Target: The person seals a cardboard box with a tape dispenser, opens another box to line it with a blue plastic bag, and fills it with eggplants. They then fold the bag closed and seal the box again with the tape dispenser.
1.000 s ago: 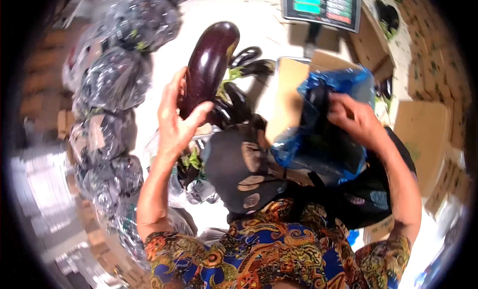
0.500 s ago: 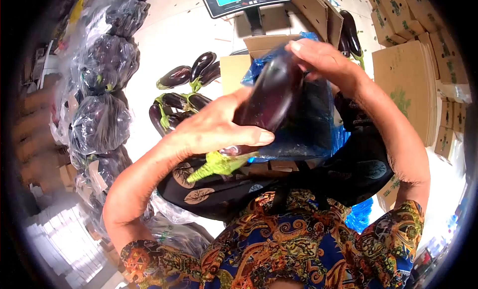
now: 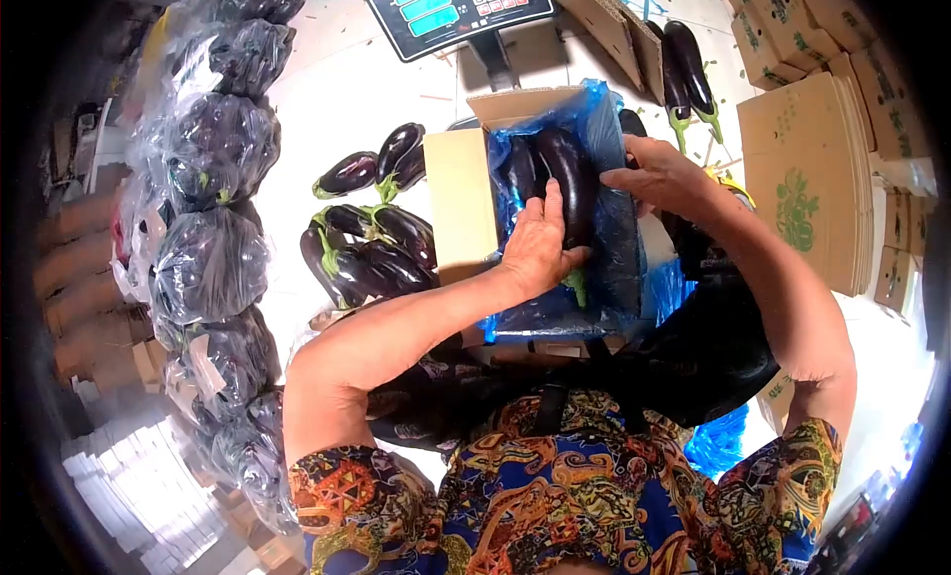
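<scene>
An open cardboard box (image 3: 462, 204) stands in front of me, lined with blue plastic (image 3: 606, 129). Inside it a long dark eggplant (image 3: 567, 164) lies lengthwise, its green stem toward me, beside another eggplant (image 3: 519, 169). My left hand (image 3: 535, 243) is closed around the stem end of the long one, index finger stretched along its skin. At the box's right side, my right hand (image 3: 666, 174) has its thumb over the lined wall and its fingers curled; their tips are partly hidden. Just beyond those fingers shows part of a dark eggplant (image 3: 631, 122).
Loose eggplants (image 3: 391, 263) lie on the floor left of the box, and more (image 3: 693, 75) at the back right. A digital scale (image 3: 461, 10) stands behind. Bagged eggplants (image 3: 203, 268) line the left; flattened cartons (image 3: 802, 184) are stacked on the right.
The eggplant held between both hands above the box now lies inside it. My left hand went down with it; my right hand let go and moved to the box's right side.
</scene>
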Available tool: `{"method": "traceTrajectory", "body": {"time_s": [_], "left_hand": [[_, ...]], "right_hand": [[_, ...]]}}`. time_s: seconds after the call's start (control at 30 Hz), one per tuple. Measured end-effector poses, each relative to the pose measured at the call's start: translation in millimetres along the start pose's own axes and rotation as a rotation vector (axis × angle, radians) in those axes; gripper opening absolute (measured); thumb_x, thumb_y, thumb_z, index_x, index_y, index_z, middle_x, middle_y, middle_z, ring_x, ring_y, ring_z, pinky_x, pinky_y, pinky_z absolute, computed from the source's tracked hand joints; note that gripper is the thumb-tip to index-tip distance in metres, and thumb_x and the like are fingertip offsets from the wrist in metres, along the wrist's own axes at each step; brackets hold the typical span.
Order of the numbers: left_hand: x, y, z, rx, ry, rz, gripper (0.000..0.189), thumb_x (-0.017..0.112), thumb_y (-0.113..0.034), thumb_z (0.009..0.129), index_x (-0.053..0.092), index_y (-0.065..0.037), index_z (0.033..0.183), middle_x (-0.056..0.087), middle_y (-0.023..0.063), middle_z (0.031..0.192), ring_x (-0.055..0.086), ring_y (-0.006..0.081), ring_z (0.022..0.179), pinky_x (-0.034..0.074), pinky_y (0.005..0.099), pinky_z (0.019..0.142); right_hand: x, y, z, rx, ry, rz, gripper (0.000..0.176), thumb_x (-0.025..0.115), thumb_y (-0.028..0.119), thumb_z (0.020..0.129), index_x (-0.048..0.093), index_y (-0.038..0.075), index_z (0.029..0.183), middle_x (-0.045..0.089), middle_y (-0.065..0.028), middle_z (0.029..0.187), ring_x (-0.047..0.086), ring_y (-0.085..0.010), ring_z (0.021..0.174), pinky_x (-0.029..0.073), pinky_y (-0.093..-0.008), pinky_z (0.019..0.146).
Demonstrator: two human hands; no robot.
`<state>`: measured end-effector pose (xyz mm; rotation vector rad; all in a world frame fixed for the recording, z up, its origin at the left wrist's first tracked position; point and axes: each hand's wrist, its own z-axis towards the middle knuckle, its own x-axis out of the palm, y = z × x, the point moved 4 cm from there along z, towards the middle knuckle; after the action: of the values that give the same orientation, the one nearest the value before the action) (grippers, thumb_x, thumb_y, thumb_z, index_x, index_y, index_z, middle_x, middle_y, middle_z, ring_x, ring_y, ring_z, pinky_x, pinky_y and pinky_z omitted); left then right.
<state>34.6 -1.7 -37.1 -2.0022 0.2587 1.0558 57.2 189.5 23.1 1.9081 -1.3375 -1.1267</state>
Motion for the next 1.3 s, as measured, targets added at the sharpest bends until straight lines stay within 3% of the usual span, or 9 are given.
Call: {"method": "traceTrajectory", "body": {"time_s": [0.17,0.37,0.83,0.97,1.07,1.1,1.17,1.23,1.3], "left_hand": [[-28,-8,-9,-0.039,0.137,-0.017,0.086,0.071,-0.035,0.085,0.022,0.003,0.145,0.048,0.0285,0.115,0.052,0.0451,0.104,0.045,0.0455,0.092],[-103,-31,-35,0.173,0.092,-0.154,0.049,0.069,-0.022,0.086,0.053,-0.001,0.127,0.056,0.0169,0.101,0.061,0.027,0.077,0.051,0.0382,0.074],[-129,36,0,-0.119,-0.072,-0.163,0.079,0.074,-0.049,0.079,0.042,0.0,0.133,0.049,0.0252,0.119,0.052,0.0378,0.112,0.045,0.0428,0.094],[-123,35,9,-0.143,-0.067,-0.036,0.074,0.074,-0.044,0.079,0.043,0.0,0.13,0.052,0.0271,0.117,0.059,0.0397,0.103,0.05,0.0442,0.088],[-105,49,19,-0.105,-0.043,0.115,0.048,0.071,-0.029,0.079,0.054,-0.001,0.114,0.061,0.0248,0.1,0.064,0.0401,0.088,0.053,0.0458,0.076],[-95,62,27,-0.055,-0.046,0.149,0.037,0.07,-0.022,0.076,0.058,-0.003,0.106,0.064,0.0228,0.092,0.064,0.0403,0.082,0.053,0.0466,0.072],[-94,71,32,0.017,-0.202,0.114,0.015,0.062,-0.004,0.07,0.065,-0.007,0.085,0.066,0.0174,0.073,0.065,0.0392,0.072,0.053,0.0472,0.065],[-116,73,32,0.028,-0.229,-0.052,0.015,0.062,-0.009,0.074,0.065,-0.009,0.089,0.066,0.018,0.078,0.065,0.0386,0.075,0.053,0.0475,0.067],[-130,78,30,0.023,-0.255,-0.055,0.014,0.06,-0.014,0.081,0.065,-0.009,0.092,0.066,0.0197,0.08,0.065,0.0404,0.077,0.054,0.0479,0.072]], "right_hand": [[-13,8,1,-0.057,-0.096,-0.216,0.031,0.067,0.024,0.085,0.059,-0.002,0.1,0.064,-0.0144,0.076,0.064,-0.0219,0.066,0.05,-0.037,0.06],[-49,45,-34,-0.126,-0.412,-0.171,0.052,0.065,0.03,0.087,0.053,0.0,0.129,0.061,-0.0185,0.122,0.063,-0.026,0.097,0.05,-0.0349,0.086],[-45,41,-9,-0.028,-0.361,-0.1,0.064,0.066,0.036,0.088,0.045,0.0,0.137,0.051,-0.0169,0.131,0.058,-0.0252,0.107,0.049,-0.0385,0.089],[-42,32,2,0.044,-0.352,-0.033,0.065,0.066,0.035,0.088,0.044,0.001,0.138,0.052,-0.0173,0.132,0.057,-0.0247,0.109,0.048,-0.0374,0.09],[-37,17,20,0.011,-0.323,-0.004,0.06,0.066,0.031,0.087,0.046,0.002,0.136,0.06,-0.0135,0.114,0.06,-0.019,0.096,0.049,-0.0322,0.082],[-32,21,19,0.029,-0.323,0.083,0.031,0.067,0.026,0.087,0.061,0.003,0.107,0.06,-0.0024,0.083,0.054,-0.0097,0.073,0.045,-0.0267,0.067],[-40,4,30,-0.117,-0.33,0.049,0.022,0.068,0.025,0.087,0.057,0.005,0.084,0.05,0.0039,0.07,0.046,-0.0063,0.065,0.039,-0.0254,0.059],[-40,12,25,-0.179,-0.327,0.123,0.039,0.067,0.021,0.088,0.043,0.01,0.06,0.042,0.009,0.061,0.037,-0.0028,0.059,0.031,-0.0241,0.052],[-45,47,7,-0.207,-0.266,0.195,0.026,0.062,0.015,0.091,0.052,0.009,0.068,0.047,0.0081,0.064,0.039,-0.0026,0.058,0.032,-0.0226,0.051]]}}
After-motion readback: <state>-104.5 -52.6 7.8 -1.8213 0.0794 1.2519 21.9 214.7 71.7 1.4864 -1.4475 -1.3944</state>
